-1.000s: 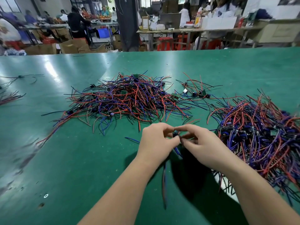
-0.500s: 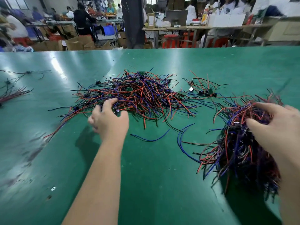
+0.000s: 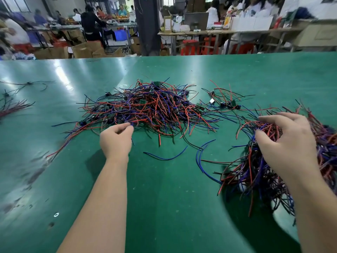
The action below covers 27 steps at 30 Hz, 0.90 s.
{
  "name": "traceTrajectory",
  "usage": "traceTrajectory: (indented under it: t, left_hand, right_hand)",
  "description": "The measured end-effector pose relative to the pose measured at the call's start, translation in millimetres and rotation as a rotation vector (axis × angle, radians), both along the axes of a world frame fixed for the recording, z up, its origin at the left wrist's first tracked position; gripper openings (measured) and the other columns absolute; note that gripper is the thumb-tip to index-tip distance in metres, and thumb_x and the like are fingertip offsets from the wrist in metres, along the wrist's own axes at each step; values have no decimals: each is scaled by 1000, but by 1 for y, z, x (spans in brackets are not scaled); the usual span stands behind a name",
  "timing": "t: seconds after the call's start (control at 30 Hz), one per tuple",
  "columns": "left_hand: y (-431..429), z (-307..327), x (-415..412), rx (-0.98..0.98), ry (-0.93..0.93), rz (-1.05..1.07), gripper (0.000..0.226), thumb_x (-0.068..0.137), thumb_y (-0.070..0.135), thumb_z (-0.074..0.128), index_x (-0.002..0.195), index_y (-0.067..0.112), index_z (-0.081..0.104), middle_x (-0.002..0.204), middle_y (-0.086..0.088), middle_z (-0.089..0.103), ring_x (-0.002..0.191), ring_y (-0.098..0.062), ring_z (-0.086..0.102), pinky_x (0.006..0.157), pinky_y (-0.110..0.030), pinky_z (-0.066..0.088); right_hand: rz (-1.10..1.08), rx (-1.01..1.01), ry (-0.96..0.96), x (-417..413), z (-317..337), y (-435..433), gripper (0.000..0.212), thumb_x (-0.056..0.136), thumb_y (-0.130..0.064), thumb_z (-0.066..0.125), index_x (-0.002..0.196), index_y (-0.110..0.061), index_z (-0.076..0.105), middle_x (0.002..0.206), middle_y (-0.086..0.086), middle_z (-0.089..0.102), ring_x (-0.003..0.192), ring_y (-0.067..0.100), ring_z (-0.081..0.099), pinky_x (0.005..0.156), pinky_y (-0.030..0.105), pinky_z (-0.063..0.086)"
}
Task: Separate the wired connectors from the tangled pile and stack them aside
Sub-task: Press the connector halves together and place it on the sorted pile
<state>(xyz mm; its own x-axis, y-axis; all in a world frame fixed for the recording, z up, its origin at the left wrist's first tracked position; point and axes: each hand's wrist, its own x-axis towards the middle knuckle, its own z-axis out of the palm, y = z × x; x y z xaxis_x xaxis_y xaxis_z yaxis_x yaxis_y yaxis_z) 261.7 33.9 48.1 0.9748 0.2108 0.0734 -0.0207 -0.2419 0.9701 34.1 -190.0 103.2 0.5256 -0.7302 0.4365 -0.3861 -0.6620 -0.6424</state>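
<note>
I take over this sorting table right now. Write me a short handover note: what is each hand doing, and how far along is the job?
Left hand: pinches a wire at the near edge of the tangled pile.
Right hand: fingers curled on top of the sorted stack, at the right.
Done: a large stack set aside.
Left: the centre pile is mostly tangled; loose blue wires lie on the green table.

Bare tabletop (image 3: 164,207) lies open at the near edge, while the tangled pile (image 3: 155,108) blocks the middle, a wire bundle (image 3: 255,172) blocks the right, and loose blue wires (image 3: 165,159) lie between.
</note>
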Motion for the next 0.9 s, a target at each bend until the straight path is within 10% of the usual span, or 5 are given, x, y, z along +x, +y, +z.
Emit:
traceTrajectory:
  t: [0.27, 0.5, 0.63, 0.9]
  left_hand:
    - [-3, 30, -15, -977, 501, -277, 12, 89, 15, 63, 78, 17, 62, 59, 11, 65, 51, 4, 57, 58, -14, 36]
    - [-16, 35, -30, -816, 332, -470, 9, 85, 20, 67, 76, 16, 68, 61, 9, 66, 47, 3, 53, 55, -15, 42]
    - [-10, 47, -46, -926, 128, -947, 18, 64, 26, 82, 79, 20, 75, 70, 6, 71, 56, -4, 59, 61, -21, 50]
    - [-37, 40, -95, -33, 125, -1565, 23, 71, -2, 78, 64, 20, 74, 68, 7, 70, 62, -1, 60, 64, -15, 47]
  right_hand:
    - [265, 226, -133, 13, -6, 19, 30, 82, 2, 61, 95, -24, 69, 87, -8, 70, 78, 11, 66, 75, 19, 53]
    - [307, 260, -97, 13, -8, 19, 27, 85, 0, 60, 96, -24, 68, 83, -5, 70, 77, 14, 67, 73, 24, 55]
    - [369, 427, -122, 14, -10, 20, 24, 88, 0, 59, 94, -21, 70, 76, -1, 73, 71, 10, 70, 66, 20, 54]
    - [782, 1148, -289, 19, -6, 42, 42, 75, -33, 59, 110, -11, 63, 87, 14, 71, 67, 18, 66, 60, 22, 50]
